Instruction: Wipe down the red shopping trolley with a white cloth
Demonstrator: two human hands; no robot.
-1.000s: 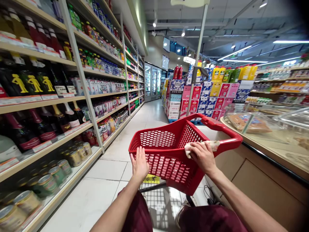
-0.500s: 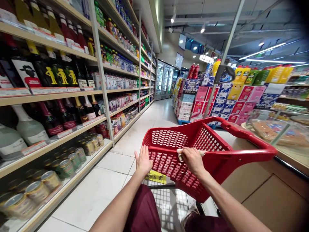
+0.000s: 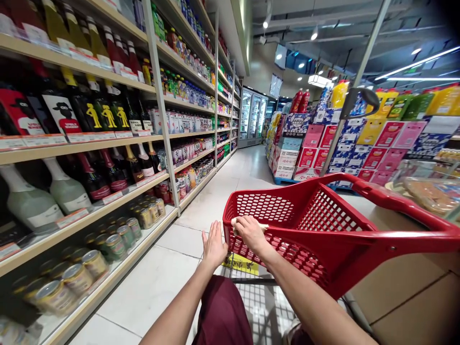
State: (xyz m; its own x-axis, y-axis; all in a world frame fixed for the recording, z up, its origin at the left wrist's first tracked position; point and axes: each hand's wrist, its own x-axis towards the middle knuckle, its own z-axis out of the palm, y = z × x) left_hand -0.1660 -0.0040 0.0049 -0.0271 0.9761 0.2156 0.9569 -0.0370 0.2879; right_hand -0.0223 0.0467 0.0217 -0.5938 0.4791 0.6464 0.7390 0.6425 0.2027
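Observation:
A red plastic shopping cart (image 3: 334,244) stands in front of me, its handle to the right. My right hand (image 3: 251,235) is closed on a pale cloth (image 3: 264,226) and presses it against the top rim of the cart's near side, close to the left end. Most of the cloth is hidden under the fingers. My left hand (image 3: 214,245) is just left of that end, fingers stretched out and holding nothing. Whether its palm touches the cart's corner I cannot tell.
Shelves with bottles and cans (image 3: 95,263) line the left side. Stacked drink cartons (image 3: 383,158) stand beyond the cart, near a slanted metal pole (image 3: 354,91). A counter with a covered food tray (image 3: 427,191) is at right. A yellow floor sign (image 3: 242,263) shows beneath the cart.
My right hand has slid the cloth leftward along the cart's rim to near its left end. The left hand stays open by that corner. The view has shifted slightly.

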